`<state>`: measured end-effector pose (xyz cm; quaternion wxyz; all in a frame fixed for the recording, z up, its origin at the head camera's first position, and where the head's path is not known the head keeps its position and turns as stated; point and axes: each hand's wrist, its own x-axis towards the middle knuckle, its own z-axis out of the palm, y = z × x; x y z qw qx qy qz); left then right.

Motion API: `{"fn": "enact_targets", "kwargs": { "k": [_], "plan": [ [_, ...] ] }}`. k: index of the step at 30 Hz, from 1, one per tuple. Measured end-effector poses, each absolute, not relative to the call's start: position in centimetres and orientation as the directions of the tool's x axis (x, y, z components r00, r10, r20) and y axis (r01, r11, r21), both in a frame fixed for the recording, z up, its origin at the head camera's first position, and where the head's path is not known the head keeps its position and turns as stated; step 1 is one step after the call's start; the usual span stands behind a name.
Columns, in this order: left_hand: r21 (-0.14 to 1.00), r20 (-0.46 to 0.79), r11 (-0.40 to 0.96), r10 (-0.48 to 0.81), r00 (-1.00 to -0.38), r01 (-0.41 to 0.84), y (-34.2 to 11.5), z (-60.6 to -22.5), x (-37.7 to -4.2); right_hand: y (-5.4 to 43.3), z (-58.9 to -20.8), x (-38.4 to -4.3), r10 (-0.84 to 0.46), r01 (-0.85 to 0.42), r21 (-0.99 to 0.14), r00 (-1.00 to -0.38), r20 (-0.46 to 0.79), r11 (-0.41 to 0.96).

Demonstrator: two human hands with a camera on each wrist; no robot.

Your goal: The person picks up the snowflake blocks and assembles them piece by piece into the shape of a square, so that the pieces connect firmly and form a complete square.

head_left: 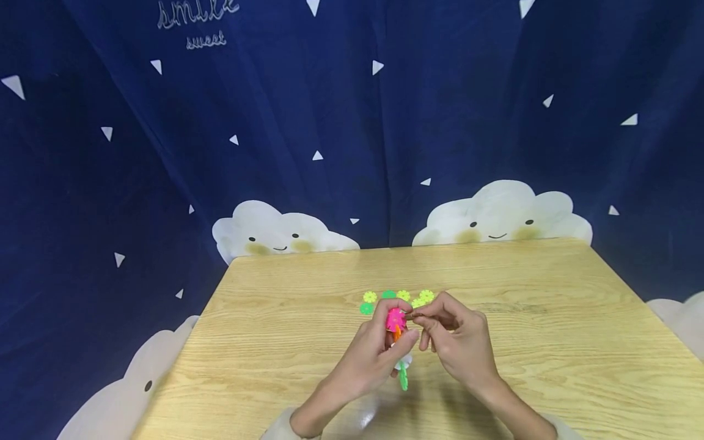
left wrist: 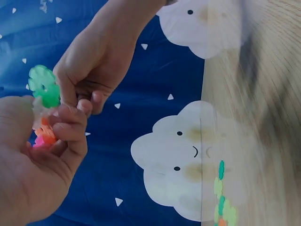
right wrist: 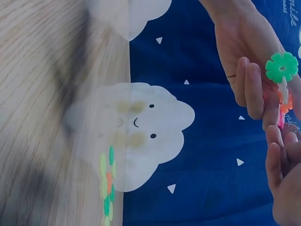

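Note:
My left hand (head_left: 367, 355) grips a chain of slotted plastic snowflake discs above the table. A pink disc (head_left: 395, 319) is at its far end, followed by an orange disc (head_left: 398, 334), a white disc (head_left: 406, 362) and, hanging lowest in the head view, a green disc (head_left: 404, 377). Fingers partly cover the middle of the chain. With thumb and forefinger, my right hand (head_left: 464, 345) pinches a thin brownish piece (head_left: 414, 315) edge-on against the pink disc's right side. In the right wrist view the green disc (right wrist: 274, 71) faces the camera, beyond the curled fingers.
Several loose yellow discs (head_left: 426, 296) and green discs (head_left: 366, 308) lie on the wooden table (head_left: 264, 342) just beyond the hands. Among them an orange disc (right wrist: 109, 182) shows in the right wrist view. A dark blue curtain (head_left: 308, 110) with clouds hangs behind the table.

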<state>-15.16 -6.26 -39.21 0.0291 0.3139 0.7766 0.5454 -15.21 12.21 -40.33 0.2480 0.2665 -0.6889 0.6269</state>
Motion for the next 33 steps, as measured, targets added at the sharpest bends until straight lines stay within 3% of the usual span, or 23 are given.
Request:
{"fn": "enact_targets", "kwargs": {
  "k": [15, 18, 25, 33],
  "plan": [
    [0.805, 0.400, 0.167, 0.555, -0.729, 0.569, -6.39, -39.44, -15.31, 11.86, -39.72, -14.77, -0.009, -0.693, -0.715, -0.719, 0.695, 0.095],
    [0.790, 0.419, 0.172, 0.551, -0.722, 0.589, -6.34, -39.52, -15.28, 11.70, -39.62, -14.78, 0.004, -0.730, -0.676, -0.679, 0.734, 0.098],
    [0.761, 0.453, 0.174, 0.547, -0.704, 0.625, -6.03, -39.65, -15.24, 11.35, -39.48, -15.12, 0.017, -0.866, -0.482, -0.484, 0.875, 0.131],
    [0.764, 0.464, 0.132, 0.568, -0.679, 0.632, -5.58, -39.64, -15.07, 11.18, -39.37, -15.30, 0.043, -0.876, -0.476, -0.474, 0.880, 0.083]
  ]
}}
